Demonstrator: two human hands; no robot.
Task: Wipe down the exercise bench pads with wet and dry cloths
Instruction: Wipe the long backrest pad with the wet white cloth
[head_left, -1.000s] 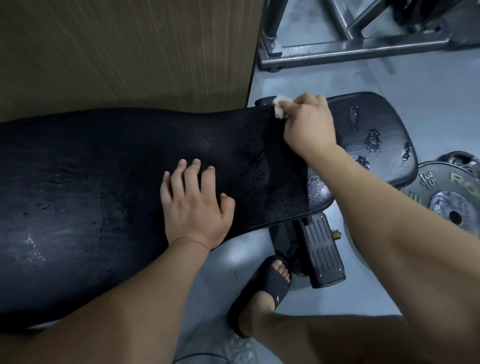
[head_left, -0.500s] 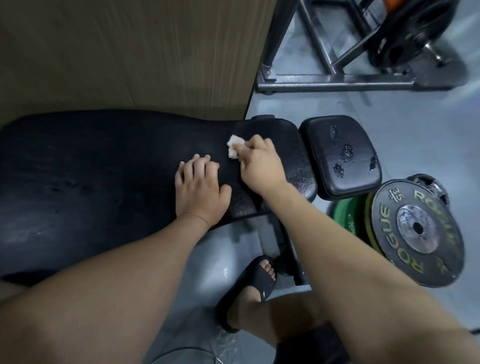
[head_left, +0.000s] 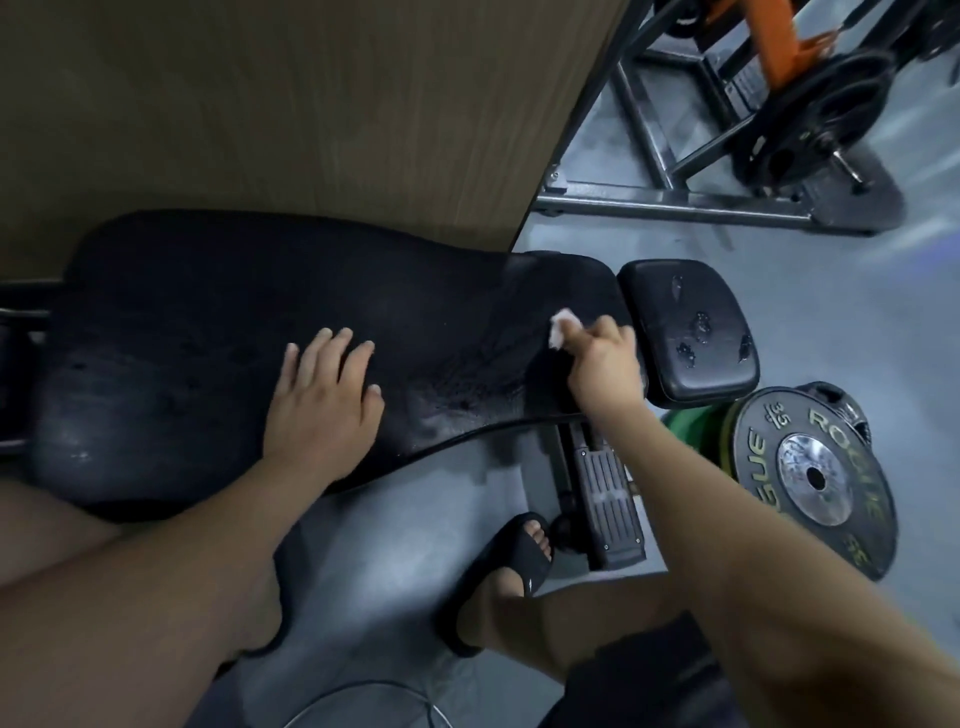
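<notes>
Long black bench pad (head_left: 197, 332): scuffed, wet-streaked at its right end. White cloth (head_left: 560, 328): wadded, pinched by the right hand (head_left: 605, 366) on that end, beside the seat pad (head_left: 670, 301). Left hand (head_left: 322, 405): laid flat mid-pad, fingers straight. Far edge is backed by a wood panel (head_left: 311, 114); floor (head_left: 405, 519) is left open along the near edge

Upper left of the frame: brown wood-grain panel (head_left: 285, 104), filling the corner. Upper right: grey steel rack frame (head_left: 675, 205) on grey floor (head_left: 831, 312), with orange upright (head_left: 774, 41) and black weight plate (head_left: 826, 119) on a bar. Right edge, lower: black plate marked ROGUE and 35 (head_left: 815, 478), overlapping green plate (head_left: 696, 421) just behind. Bottom centre: black slide sandal (head_left: 511, 558) on the floor; thin cable loop (head_left: 363, 696) at the bottom edge.
</notes>
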